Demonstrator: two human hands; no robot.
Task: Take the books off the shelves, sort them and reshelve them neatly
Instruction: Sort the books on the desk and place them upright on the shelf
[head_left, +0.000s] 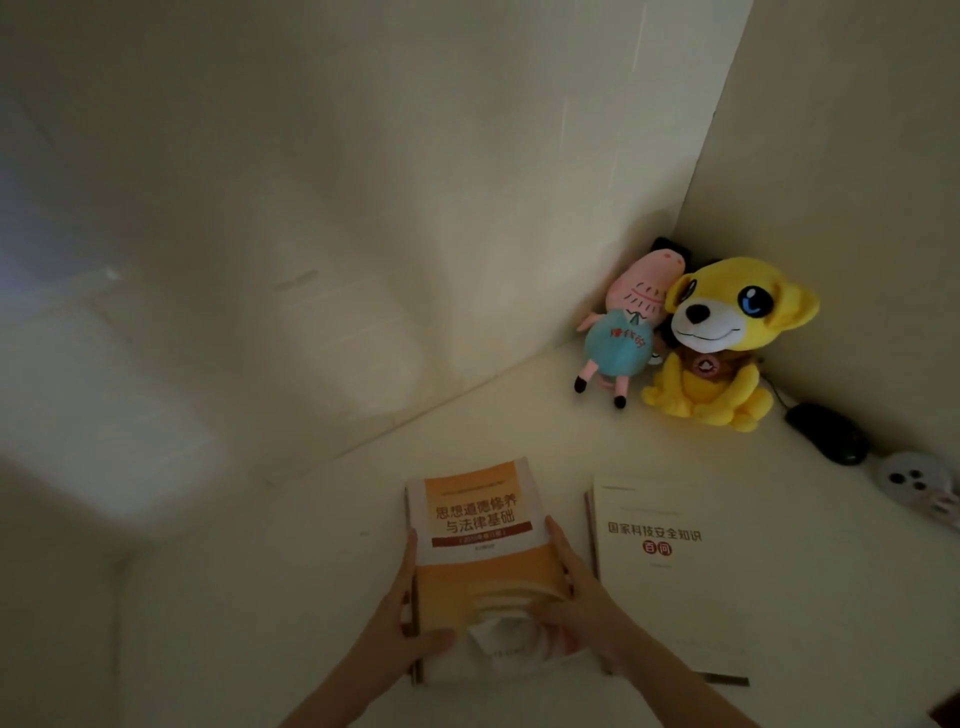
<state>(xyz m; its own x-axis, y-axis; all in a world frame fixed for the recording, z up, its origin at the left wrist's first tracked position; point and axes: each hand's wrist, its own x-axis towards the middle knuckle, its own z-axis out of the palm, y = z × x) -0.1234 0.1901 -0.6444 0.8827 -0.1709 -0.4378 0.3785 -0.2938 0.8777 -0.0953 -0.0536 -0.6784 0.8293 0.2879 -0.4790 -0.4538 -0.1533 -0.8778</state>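
Observation:
An orange and white book (480, 530) lies on top of a small stack on the pale surface (291, 587), its near cover curling up. My left hand (405, 613) grips the stack's left edge, thumb on the cover. My right hand (576, 597) holds the right edge, thumb on the curled near part. A white book with a red emblem (660, 561) lies flat just to the right, on top of another book.
In the far right corner sit a yellow plush dog (722, 343) and a pink plush pig (623, 332). A black computer mouse (826, 431) with its cable and a small grey toy (914, 478) lie along the right wall. Pale walls enclose the space.

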